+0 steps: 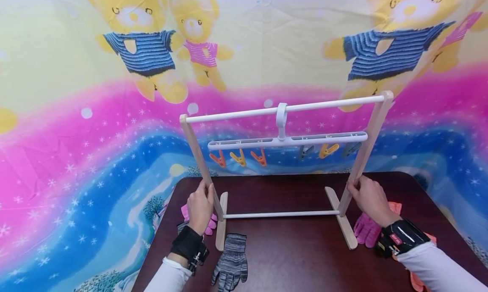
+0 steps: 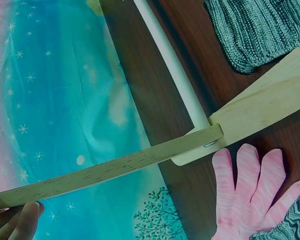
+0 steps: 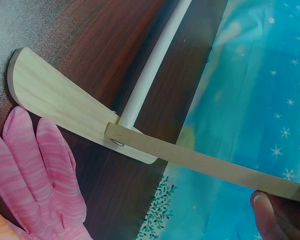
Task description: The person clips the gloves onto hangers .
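Observation:
A small wooden drying rack with white rails stands on the table. My left hand grips its left post partway up, and my right hand grips the right post at a similar height. From the top rail hangs a white clip hanger by its hook. Orange, yellow and grey-blue clips dangle below its bar. In both wrist views only a few fingertips show at the posts; the rest of each hand is out of frame.
A grey striped glove lies in front of the rack's left foot. Pink gloves lie beside each foot, one at the left and one at the right. Orange gloves are partly under my right arm. A bear-print cloth hangs behind the dark table.

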`<state>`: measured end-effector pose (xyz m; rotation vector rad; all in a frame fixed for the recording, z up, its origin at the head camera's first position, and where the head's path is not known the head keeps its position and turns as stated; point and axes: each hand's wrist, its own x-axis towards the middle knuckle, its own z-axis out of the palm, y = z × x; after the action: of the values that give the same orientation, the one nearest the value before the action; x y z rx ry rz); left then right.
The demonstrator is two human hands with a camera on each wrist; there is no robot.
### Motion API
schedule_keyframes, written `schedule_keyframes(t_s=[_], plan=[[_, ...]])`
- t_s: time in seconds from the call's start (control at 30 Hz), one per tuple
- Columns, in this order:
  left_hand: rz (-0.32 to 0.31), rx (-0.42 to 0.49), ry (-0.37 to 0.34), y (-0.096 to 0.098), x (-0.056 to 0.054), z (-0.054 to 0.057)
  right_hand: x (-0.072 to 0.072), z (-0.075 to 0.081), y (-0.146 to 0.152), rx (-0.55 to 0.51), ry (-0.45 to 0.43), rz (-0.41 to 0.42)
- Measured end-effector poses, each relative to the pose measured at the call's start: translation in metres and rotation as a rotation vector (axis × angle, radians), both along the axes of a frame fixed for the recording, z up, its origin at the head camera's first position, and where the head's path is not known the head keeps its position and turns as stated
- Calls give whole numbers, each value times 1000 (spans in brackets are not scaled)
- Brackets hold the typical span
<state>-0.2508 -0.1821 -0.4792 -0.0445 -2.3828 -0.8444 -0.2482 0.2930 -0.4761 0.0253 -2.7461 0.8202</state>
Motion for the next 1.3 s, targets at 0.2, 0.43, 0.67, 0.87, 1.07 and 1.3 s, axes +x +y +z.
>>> schedule_keyframes(t_s=[0.2,0.43,0.67,0.87,1.07,1.3], plan=[[-5,14,-11,0,0,0,-1,-1,0,-5,2,-3],[3,8,-13,0,0,-1,-1,-1,0,3,-1,-5],[1,5,-8,0,-1,-1,0,-1,0,2,-9,-4],[7,4,-6,0,-2,-2,0,-2,2,9,-20,-7],[1,7,-4,0,-2,-3,1,-1,3,6,-22,-3],[-3,6,-23,-2,-2,0,-1,-2,4,7,5,8]])
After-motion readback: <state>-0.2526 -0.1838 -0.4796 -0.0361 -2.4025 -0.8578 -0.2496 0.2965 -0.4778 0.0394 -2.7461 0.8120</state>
